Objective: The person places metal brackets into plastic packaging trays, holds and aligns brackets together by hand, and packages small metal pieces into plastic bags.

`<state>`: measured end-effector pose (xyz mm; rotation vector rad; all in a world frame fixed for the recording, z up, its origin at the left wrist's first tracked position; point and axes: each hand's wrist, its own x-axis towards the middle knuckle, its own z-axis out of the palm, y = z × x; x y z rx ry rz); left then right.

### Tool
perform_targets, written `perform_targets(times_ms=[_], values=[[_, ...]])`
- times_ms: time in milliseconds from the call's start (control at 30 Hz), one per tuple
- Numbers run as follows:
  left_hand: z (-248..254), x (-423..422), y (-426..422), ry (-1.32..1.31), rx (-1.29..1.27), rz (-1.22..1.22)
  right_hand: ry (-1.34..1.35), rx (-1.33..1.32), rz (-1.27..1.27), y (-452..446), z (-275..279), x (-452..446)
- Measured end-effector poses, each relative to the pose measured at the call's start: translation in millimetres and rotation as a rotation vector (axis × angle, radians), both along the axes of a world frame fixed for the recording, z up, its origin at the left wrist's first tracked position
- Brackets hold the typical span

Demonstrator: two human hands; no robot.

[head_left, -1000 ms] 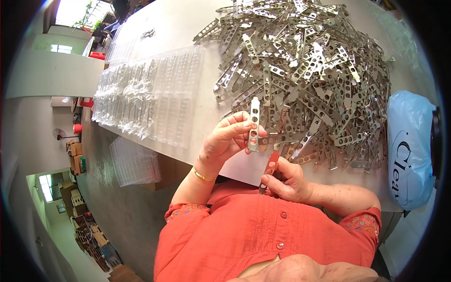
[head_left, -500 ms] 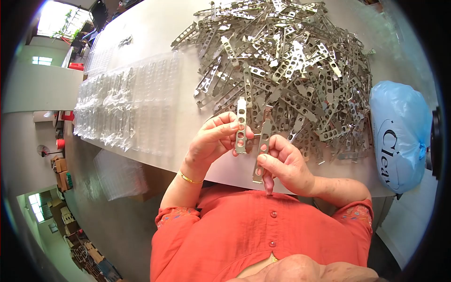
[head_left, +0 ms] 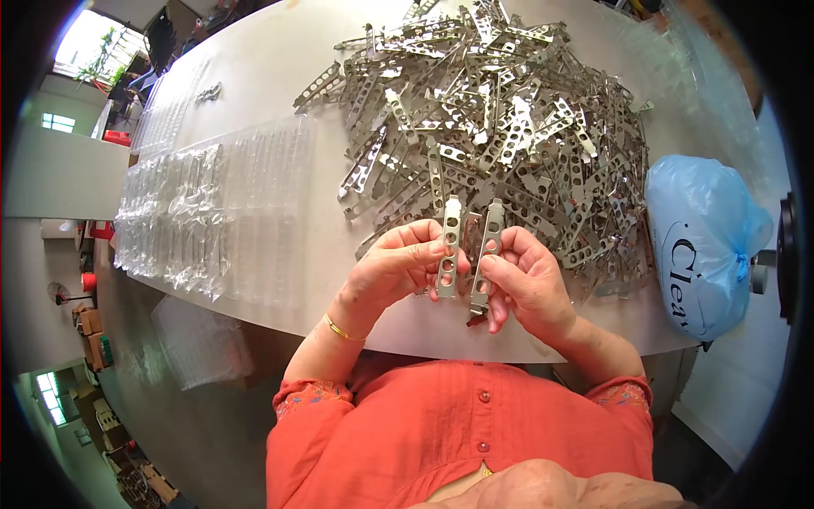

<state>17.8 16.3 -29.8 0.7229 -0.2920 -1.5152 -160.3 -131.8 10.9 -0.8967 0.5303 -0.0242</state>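
My left hand (head_left: 398,261) pinches a perforated metal slot bracket (head_left: 450,254), which stands nearly upright between thumb and fingers. Close beside it, my right hand (head_left: 532,280) grips a second slot bracket (head_left: 492,222), tilted slightly with its top to the right. A narrow gap separates the two brackets. Both show a row of round holes and a stepped tab at the top. Just beyond my hands, a large heap of similar metal brackets (head_left: 517,127) covers much of the table. Fingertips behind each bracket are partly hidden.
Clear plastic trays (head_left: 267,212) lie on the table (head_left: 407,327) at left, one part holding wrapped strips (head_left: 174,225). A tied blue plastic bag (head_left: 708,242) sits at the right edge. Further plastic trays (head_left: 203,343) rest below the table's left side.
My right hand has turned its bracket and raised it relative to the left one, so both now stand side by side at similar height. The view has shifted slightly.
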Motion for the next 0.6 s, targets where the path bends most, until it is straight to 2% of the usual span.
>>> perform_targets(times_ms=[600], values=[[-16.2,5.1,3.5,0.1,-0.14,0.052,-0.027,-0.048,-0.071,6.2,-0.3,20.4]])
